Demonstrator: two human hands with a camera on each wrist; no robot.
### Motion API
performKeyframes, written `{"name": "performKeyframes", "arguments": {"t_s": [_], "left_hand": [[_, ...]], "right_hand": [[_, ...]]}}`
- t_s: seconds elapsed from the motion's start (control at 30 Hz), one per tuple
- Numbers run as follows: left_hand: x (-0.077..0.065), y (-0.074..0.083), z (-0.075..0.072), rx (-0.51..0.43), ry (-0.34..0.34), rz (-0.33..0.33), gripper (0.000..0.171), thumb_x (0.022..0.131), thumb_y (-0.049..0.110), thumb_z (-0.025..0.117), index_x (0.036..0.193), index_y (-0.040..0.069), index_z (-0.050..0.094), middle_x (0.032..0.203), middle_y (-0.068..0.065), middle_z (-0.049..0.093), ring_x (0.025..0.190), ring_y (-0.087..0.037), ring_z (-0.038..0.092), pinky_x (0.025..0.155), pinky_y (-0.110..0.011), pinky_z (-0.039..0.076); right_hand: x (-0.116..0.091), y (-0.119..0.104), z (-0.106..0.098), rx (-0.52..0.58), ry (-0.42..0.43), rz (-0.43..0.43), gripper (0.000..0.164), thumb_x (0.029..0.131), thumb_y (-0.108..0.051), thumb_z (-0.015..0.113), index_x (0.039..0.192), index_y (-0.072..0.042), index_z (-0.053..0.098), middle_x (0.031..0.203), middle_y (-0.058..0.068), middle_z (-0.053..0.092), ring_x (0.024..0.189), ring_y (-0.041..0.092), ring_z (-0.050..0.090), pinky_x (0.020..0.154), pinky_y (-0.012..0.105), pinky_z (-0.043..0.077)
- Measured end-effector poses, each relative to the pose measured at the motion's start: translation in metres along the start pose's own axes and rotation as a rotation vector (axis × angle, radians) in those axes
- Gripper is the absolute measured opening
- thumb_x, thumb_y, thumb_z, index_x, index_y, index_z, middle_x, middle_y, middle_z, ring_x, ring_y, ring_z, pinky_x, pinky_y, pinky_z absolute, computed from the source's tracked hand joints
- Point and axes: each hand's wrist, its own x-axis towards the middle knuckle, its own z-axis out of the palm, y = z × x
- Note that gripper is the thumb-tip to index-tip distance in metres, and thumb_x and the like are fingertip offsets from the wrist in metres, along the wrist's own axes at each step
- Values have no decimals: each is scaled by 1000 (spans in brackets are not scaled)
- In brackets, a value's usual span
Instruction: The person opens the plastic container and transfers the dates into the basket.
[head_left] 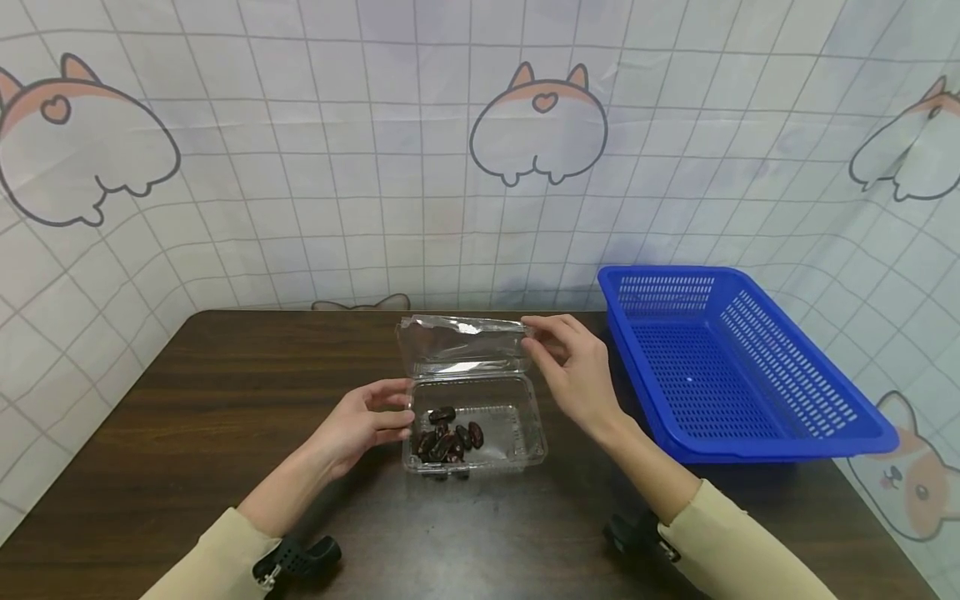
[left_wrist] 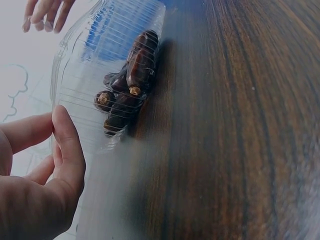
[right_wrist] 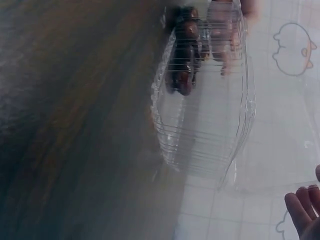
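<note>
**Transparent box gripped at both hands, lid raised**

I have the transparent box (head_left: 498,425) between the two hands, resting on the dark wood-grain table (head_left: 172,425). The left hand (head_left: 363,423) pinches the box's near-left side: in the left wrist view I see its thumb in front of the rim and the forefinger behind it. The right hand (head_left: 576,371) pinches the upper right corner of the lid (head_left: 465,343) between thumb and fingers. That lid stands up and leans back, joined to the box along the edge farthest from the wrists.

The dates (head_left: 444,442), dark brown and wrinkled, lie bunched inside the box on the left hand's side; the half toward the right hand shows bare plastic. From the right wrist I get the dates blurred, and that hand's fingertips sit at the very border of the view.

To the right of the right hand and forearm I see a blue basket (head_left: 697,379) with slotted walls, well apart from the left hand. Pale yellow sleeves (head_left: 738,542) cover both forearms partway, with a black wrist device (head_left: 303,558) just beside each cuff. Past both hands, behind the table, hangs a white gridded sheet (head_left: 375,183) printed with corgi drawings (head_left: 538,129).
</note>
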Motion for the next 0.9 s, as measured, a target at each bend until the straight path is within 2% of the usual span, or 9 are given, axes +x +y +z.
{"name": "performKeyframes", "arguments": {"t_s": [0.17,0.33,0.53,0.9], "left_hand": [[0,0,0,2,-4,0,58,98,-3,66,151,-2,44,133,-24,47,92,-19,62,85,-32,60],[0,0,0,3,-4,3,58,98,-2,66,151,-1,45,131,-23,48,92,-19,62,85,-32,60],[0,-1,0,4,-4,0,57,98,-2,66,151,-1,45,132,-23,48,95,-20,63,86,-33,60],[1,1,0,2,7,-4,57,98,-4,66,151,-1,45,129,-21,49,92,-19,63,85,-33,60]], "right_hand": [[5,2,2,-23,5,4,28,92,7,73,119,-1,73,102,8,67,94,21,67,81,32,61],[9,5,4,-45,14,33,31,89,11,72,117,0,72,100,10,66,93,22,67,80,38,62],[11,13,8,-44,12,86,33,89,12,72,119,-2,70,100,11,65,92,24,67,77,43,62],[16,21,15,-76,-20,158,42,90,11,71,129,-3,65,101,12,64,95,27,66,74,43,62]]}}
